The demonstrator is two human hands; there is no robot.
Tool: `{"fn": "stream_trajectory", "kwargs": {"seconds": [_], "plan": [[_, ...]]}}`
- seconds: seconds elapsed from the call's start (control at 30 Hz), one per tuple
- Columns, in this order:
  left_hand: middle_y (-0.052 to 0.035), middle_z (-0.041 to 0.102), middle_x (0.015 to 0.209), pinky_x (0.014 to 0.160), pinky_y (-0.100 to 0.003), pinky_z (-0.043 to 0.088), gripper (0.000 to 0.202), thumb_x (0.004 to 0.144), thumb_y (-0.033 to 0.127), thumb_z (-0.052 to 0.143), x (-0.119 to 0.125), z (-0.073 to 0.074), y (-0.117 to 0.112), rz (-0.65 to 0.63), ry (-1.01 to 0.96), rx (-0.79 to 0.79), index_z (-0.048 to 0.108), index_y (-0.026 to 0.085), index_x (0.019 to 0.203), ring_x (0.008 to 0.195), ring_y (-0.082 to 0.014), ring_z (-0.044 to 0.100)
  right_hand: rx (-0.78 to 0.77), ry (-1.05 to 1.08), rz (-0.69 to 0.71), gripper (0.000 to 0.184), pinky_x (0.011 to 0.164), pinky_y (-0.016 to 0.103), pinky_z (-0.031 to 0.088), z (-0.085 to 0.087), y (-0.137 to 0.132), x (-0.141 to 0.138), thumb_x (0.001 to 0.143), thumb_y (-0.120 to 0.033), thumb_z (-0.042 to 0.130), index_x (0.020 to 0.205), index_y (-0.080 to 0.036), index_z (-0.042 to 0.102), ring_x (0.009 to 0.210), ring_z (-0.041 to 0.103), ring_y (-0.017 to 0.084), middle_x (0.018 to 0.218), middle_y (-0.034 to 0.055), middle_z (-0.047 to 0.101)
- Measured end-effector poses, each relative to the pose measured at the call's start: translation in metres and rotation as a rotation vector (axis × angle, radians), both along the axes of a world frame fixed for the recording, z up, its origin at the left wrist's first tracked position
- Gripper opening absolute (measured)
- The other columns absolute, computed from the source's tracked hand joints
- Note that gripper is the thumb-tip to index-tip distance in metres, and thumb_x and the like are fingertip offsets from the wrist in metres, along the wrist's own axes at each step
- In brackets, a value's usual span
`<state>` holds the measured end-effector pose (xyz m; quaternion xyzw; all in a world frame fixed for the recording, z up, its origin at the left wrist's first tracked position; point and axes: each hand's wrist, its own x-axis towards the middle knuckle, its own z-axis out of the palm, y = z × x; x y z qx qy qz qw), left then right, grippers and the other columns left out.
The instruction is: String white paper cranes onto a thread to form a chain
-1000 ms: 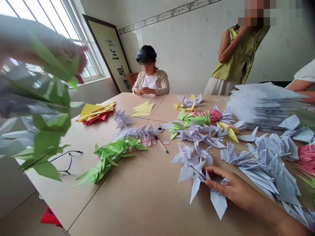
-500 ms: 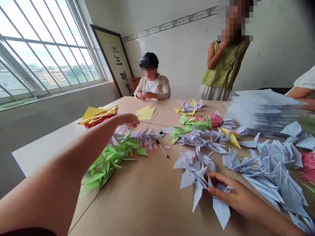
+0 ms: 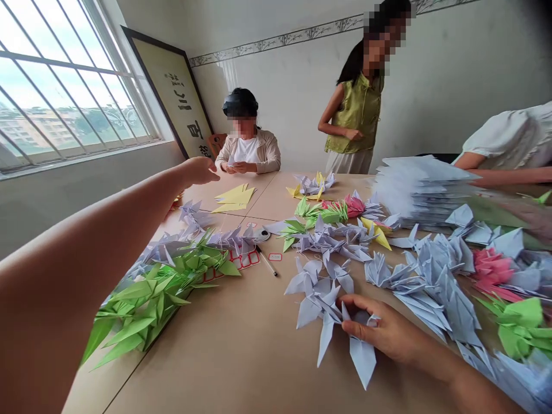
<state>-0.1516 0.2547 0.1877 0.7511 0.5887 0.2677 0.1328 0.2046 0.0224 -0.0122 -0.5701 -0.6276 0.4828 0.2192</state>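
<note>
Well apart from each other, the two hands do different work. On the near right, the right hand (image 3: 383,330) has thumb and fingers closed around the lower end of a cluster of pale folded cranes (image 3: 319,303), which lies on the bare middle of the desk (image 3: 241,351). Reaching out to the far left, the left hand (image 3: 199,171) is held above the desk with its fingers drooping; I cannot tell whether anything thin is pinched there.

To handle the cluster well, I would keep the right grip light and on the folded bodies, since wings and pointed tips probably crease easily. Anchoring that end against the desk should stop the cranes from sliding into their neighbours. The left forearm passes close over green folded cranes (image 3: 146,310), so the wrist is best kept high to avoid catching their points.

Farther out, a pen (image 3: 267,261) lies between the green and pale clusters. To the right spreads a larger pale pile (image 3: 440,276), with pink folded paper (image 3: 491,267) beside it and a tall paper stack (image 3: 425,192) beyond. Yellow sheets (image 3: 237,200) lie at the far left, in front of a seated person (image 3: 248,152).
</note>
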Motion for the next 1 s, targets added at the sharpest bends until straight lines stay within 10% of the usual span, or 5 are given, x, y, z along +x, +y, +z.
{"fn": "stream_trajectory", "kwargs": {"seconds": [0.23, 0.53, 0.73, 1.0], "plan": [[-0.0074, 0.070, 0.109, 0.087, -0.034, 0.052, 0.035, 0.092, 0.040, 0.056, 0.096, -0.069, -0.080, -0.286, -0.235, -0.080, 0.059, 0.017, 0.119, 0.104, -0.0214, 0.064, 0.071, -0.116, 0.145, 0.061, 0.093, 0.037, 0.048, 0.030, -0.002, 0.009, 0.078, -0.056, 0.068, 0.130, -0.023, 0.060, 0.109, 0.060, 0.028, 0.125, 0.0086, 0.064], [-0.0122, 0.064, 0.121, 0.088, -0.038, 0.052, 0.053, 0.085, 0.060, 0.055, 0.106, -0.175, -0.126, -0.349, -0.436, -0.512, 0.057, 0.021, 0.120, 0.109, -0.0272, 0.063, 0.092, -0.310, 0.155, 0.035, 0.095, 0.032, 0.043, 0.048, -0.009, 0.014, 0.072, -0.023, 0.074, 0.106, -0.026, 0.067, 0.110, 0.056, 0.024, 0.118, 0.0021, 0.063], [-0.0094, 0.067, 0.109, 0.084, -0.035, 0.050, 0.035, 0.082, 0.048, 0.064, 0.108, -0.188, -0.128, -0.400, -0.418, -0.561, 0.064, 0.020, 0.104, 0.096, -0.0244, 0.065, 0.048, -0.288, 0.210, 0.017, 0.085, 0.029, 0.044, 0.051, -0.011, 0.012, 0.078, -0.014, 0.066, 0.092, -0.024, 0.068, 0.095, 0.061, 0.020, 0.100, 0.0001, 0.067], [-0.0067, 0.071, 0.093, 0.088, -0.035, 0.047, 0.019, 0.088, 0.036, 0.064, 0.093, -0.170, -0.130, -0.866, -0.679, -0.979, 0.058, 0.019, 0.083, 0.099, -0.0224, 0.063, -0.094, -0.085, 0.361, 0.016, 0.082, 0.027, 0.047, 0.062, -0.013, 0.014, 0.082, -0.030, 0.072, 0.097, -0.024, 0.074, 0.091, 0.064, 0.019, 0.098, 0.0011, 0.070]]}}
